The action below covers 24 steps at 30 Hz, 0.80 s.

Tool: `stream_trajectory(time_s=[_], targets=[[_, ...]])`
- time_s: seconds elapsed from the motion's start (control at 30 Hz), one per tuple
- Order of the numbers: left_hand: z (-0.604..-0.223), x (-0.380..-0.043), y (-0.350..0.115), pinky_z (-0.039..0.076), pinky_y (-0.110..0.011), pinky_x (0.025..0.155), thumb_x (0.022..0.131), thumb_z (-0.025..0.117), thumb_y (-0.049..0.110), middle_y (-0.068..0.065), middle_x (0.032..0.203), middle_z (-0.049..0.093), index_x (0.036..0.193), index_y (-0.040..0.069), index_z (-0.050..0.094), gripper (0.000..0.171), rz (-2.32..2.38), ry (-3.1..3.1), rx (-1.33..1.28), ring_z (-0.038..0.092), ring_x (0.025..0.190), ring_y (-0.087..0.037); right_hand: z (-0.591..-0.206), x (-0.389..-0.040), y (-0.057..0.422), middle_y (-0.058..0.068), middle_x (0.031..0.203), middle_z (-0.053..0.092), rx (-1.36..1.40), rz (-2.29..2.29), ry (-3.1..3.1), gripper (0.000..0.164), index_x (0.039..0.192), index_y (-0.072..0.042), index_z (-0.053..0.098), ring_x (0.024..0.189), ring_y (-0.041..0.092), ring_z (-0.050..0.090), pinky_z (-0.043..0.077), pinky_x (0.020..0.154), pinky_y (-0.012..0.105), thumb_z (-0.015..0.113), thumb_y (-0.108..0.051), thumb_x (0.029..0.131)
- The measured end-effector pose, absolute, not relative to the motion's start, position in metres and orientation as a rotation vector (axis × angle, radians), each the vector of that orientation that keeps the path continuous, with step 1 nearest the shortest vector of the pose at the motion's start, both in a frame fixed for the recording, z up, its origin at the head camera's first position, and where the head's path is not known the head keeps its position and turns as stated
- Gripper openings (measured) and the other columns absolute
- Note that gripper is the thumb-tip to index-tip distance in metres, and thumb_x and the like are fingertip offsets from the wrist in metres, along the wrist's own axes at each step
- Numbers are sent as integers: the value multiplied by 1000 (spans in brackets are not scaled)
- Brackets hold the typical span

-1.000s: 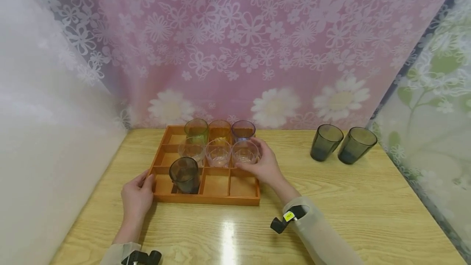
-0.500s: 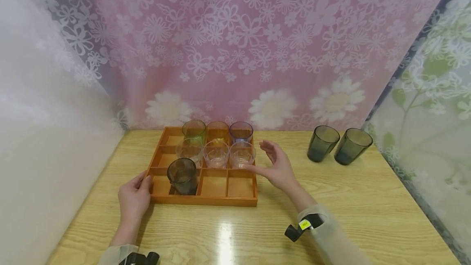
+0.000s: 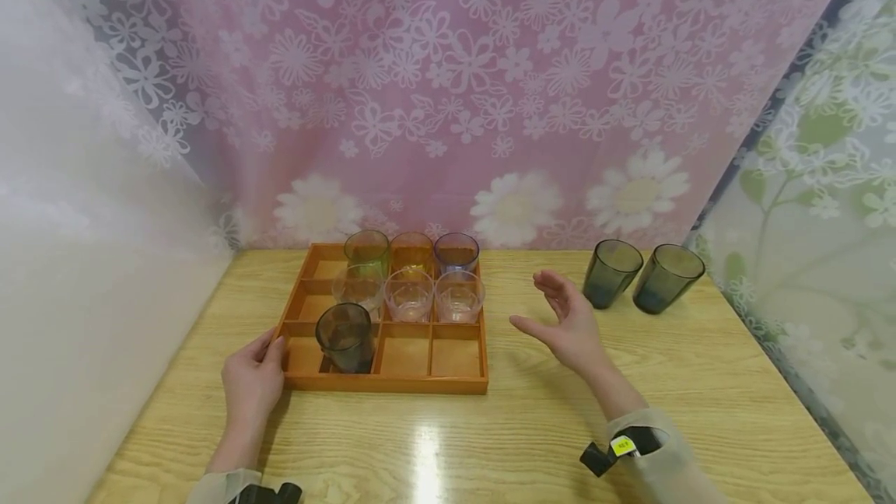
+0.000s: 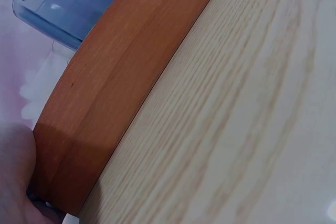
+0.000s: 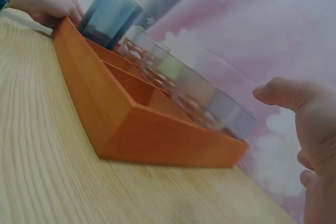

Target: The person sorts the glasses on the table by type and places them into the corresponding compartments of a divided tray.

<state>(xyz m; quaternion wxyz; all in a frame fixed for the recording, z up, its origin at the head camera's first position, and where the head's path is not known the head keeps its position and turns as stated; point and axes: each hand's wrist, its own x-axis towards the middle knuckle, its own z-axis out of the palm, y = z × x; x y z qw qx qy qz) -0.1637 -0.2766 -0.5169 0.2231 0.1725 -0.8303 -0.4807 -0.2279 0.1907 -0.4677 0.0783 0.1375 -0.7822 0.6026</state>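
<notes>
A wooden tray (image 3: 385, 385) with divided compartments sits on the table, my left hand (image 3: 252, 378) gripping its left side near the front corner. Along its back row stand a green glass (image 3: 367, 255), an amber glass (image 3: 411, 253) and a blue glass (image 3: 456, 253). Three clear tumblers fill part of the middle row, the rightmost clear tumbler (image 3: 459, 300) by the tray's right side. A dark grey glass (image 3: 346, 342) stands tilted-looking in the front row. My right hand (image 3: 570, 331) is over the table right of the tray, fingers spread and holding nothing.
Two dark grey-green glasses, a nearer-to-hand glass (image 3: 610, 277) and an outer glass (image 3: 668, 280), stand upright at the back right of the wood-grain table (image 3: 532, 426). Behind the table hangs a pink flowered curtain (image 3: 434, 99); a pale sheet (image 3: 105, 255) borders the left.
My right hand has let go of the rightmost clear tumbler and moved right, away from the tray toward the two dark glasses. My left hand keeps its grip on the tray.
</notes>
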Motion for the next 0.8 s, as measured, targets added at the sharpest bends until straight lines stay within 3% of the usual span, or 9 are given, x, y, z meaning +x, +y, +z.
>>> stream_trajectory(time_s=[0.17,0.37,0.47,0.63,0.8], targets=[[-516,-163,-275,45,-2,67,105,65,10,-27,114,73,129,-8,71,31,-1309,-2295,470,70,107,-36,-470,-224,211,17,150,51,374,1772,-2344,81,152,6,42,144,37,44,30,123,46,89,-3,86],[-518,-163,-276,45,-2,68,106,64,12,-27,118,73,131,-8,70,33,-1311,-2306,474,69,109,-36,-471,-219,233,16,151,50,338,1764,-2345,81,153,6,40,143,36,44,33,120,29,87,-1,88],[-518,-163,-277,46,-3,68,107,64,13,-27,119,73,132,-8,70,33,-1316,-2309,482,69,109,-34,-473,-217,241,17,150,50,321,1751,-2335,81,153,6,40,141,28,47,36,116,23,87,-1,87],[-519,-163,-277,48,-5,67,106,64,13,-26,117,73,131,-8,71,32,-1311,-2309,477,69,105,-30,-474,-214,254,18,148,51,281,1701,-2345,80,153,7,41,130,3,51,38,112,17,87,-5,89],[-518,-164,-276,46,-4,68,107,63,12,-27,118,73,131,-8,70,32,-1311,-2311,465,69,108,-33,-475,-211,269,22,146,53,232,1658,-2318,79,152,7,42,127,0,51,39,110,16,87,-3,88]])
